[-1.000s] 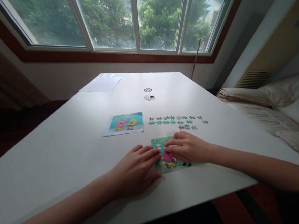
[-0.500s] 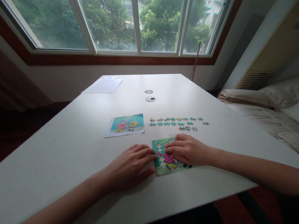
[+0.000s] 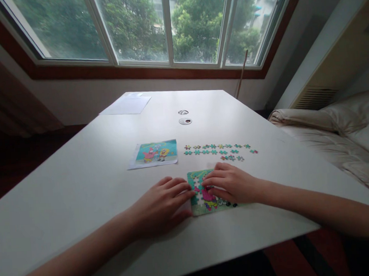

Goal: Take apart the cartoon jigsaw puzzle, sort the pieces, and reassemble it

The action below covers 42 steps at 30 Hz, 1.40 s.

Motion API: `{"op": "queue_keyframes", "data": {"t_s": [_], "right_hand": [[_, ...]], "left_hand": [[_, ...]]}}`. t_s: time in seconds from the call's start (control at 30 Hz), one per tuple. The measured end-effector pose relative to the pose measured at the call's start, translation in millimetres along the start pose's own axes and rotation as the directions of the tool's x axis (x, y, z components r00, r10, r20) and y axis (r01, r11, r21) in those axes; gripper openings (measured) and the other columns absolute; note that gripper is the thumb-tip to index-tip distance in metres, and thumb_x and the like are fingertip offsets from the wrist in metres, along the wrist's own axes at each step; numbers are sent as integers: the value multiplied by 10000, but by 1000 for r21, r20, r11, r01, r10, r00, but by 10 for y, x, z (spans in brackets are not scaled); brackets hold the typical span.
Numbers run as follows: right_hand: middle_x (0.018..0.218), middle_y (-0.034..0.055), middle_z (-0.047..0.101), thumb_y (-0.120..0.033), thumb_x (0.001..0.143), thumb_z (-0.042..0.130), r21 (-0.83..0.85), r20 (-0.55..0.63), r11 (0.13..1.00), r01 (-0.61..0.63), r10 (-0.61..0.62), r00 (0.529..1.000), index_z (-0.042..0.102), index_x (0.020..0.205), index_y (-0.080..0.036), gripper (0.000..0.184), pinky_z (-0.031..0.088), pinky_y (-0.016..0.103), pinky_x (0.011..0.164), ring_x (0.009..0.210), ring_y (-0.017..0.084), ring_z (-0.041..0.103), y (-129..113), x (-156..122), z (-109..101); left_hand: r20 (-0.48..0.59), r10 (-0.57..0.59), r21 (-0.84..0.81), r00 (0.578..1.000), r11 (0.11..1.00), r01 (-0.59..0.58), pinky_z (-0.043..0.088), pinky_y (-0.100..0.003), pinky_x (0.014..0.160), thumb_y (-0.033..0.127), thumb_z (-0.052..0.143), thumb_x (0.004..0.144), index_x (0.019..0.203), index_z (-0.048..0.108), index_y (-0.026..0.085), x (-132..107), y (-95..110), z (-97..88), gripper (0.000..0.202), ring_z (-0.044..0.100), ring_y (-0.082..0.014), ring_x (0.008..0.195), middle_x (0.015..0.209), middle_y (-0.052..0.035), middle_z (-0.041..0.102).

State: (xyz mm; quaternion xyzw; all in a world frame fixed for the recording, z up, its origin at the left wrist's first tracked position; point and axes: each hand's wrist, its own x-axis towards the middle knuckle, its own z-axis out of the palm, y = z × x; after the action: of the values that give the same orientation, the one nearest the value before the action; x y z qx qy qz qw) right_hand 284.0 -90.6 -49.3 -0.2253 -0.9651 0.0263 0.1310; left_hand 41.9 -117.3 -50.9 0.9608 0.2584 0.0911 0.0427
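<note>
A partly assembled cartoon jigsaw puzzle (image 3: 207, 197) lies near the front edge of the white table (image 3: 81, 182). My left hand (image 3: 162, 204) rests flat beside its left edge, fingers stretched out and fingertips touching that edge. My right hand (image 3: 231, 184) lies over the puzzle's right half, fingers extended and pressing on the pieces. Several white gaps show between the two hands. Loose puzzle pieces (image 3: 219, 150) sit in rows just beyond the puzzle. A printed reference picture (image 3: 154, 153) lies to the left of those rows.
A sheet of white paper (image 3: 125, 105) lies at the table's far left. Two round cable holes (image 3: 185, 121) are in the tabletop's middle. A beige cushioned sofa (image 3: 334, 137) stands to the right. A thin stick (image 3: 241, 80) leans by the window wall.
My left hand slid off the puzzle's left part to its edge, uncovering pieces and white gaps. My right hand stays on the puzzle with small finger shifts.
</note>
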Motion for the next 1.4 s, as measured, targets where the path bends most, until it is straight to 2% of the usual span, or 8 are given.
{"op": "queue_keyframes", "data": {"t_s": [0.17, 0.33, 0.53, 0.77, 0.9, 1.0, 1.1, 1.4], "right_hand": [[834, 91, 599, -302, 831, 493, 33, -39, 997, -71, 72, 997, 651, 920, -165, 227, 403, 282, 752, 787, 161, 504, -48, 133, 6], [757, 78, 601, -276, 761, 587, 146, 75, 974, -175, 166, 983, 662, 845, -143, 174, 408, 259, 689, 755, 161, 518, -79, 264, 27], [675, 20, 592, -228, 669, 654, 314, 232, 863, -396, 335, 913, 636, 762, -139, 129, 370, 207, 570, 634, 115, 508, -42, 361, 25], [602, -17, 546, -153, 645, 641, 484, 233, 761, -432, 364, 902, 602, 690, -133, 63, 345, 183, 509, 533, 69, 454, 1, 329, 39], [610, -23, 537, -244, 647, 670, 734, 209, 534, -420, 411, 887, 551, 685, -140, 163, 369, 196, 517, 542, 71, 471, 28, 305, 20], [565, -46, 519, -305, 627, 693, 896, 271, 211, -391, 438, 857, 500, 684, -151, 253, 377, 201, 510, 514, 65, 480, 6, 314, 28], [601, -29, 558, -337, 612, 706, 933, 281, 71, -354, 473, 835, 508, 707, -146, 291, 395, 215, 545, 546, 72, 513, -47, 329, 33], [555, -45, 480, -383, 652, 671, 882, 233, 244, -403, 517, 823, 545, 686, -128, 287, 315, 194, 480, 500, 52, 413, -86, 295, 50]], "left_hand": [[-15, 17, -3, 1000, 1000, -17, 360, -373, 872, 305, 463, 862, 1097, 518, 204, -18, -3, -25, 263, 485, -225, 1028, 1111, -57, 572], [-18, 29, -10, 999, 1000, -30, 356, -368, 870, 322, 461, 861, 1106, 511, 198, -15, 8, -16, 279, 486, -226, 1030, 1124, -47, 578], [10, 32, 22, 999, 999, -33, 349, -397, 865, 356, 429, 876, 1118, 502, 179, -22, 12, -11, 309, 473, -251, 1048, 1154, -73, 559], [25, -6, -81, 1000, 997, 8, 368, -393, 867, 348, 482, 846, 1087, 530, 201, 9, 11, -37, 286, 479, -242, 1023, 1110, -58, 572], [-86, -104, -257, 991, 963, 79, 398, -333, 837, 264, 483, 845, 1000, 579, 204, 28, -5, -21, 192, 505, -199, 955, 1013, -48, 602], [-222, -308, -387, 925, 899, 206, 431, -275, 725, 232, 498, 832, 921, 609, 179, 78, -5, 7, 152, 543, -165, 825, 884, -49, 624], [-254, -439, -485, 862, 829, 279, 413, -221, 582, 241, 552, 793, 808, 636, 170, 149, 15, 28, 112, 536, -128, 662, 740, -19, 623], [-171, -570, -671, 803, 664, 329, 364, -197, 514, 296, 525, 803, 778, 645, 144, 189, 34, 40, 196, 493, -105, 577, 654, -7, 608]]}}
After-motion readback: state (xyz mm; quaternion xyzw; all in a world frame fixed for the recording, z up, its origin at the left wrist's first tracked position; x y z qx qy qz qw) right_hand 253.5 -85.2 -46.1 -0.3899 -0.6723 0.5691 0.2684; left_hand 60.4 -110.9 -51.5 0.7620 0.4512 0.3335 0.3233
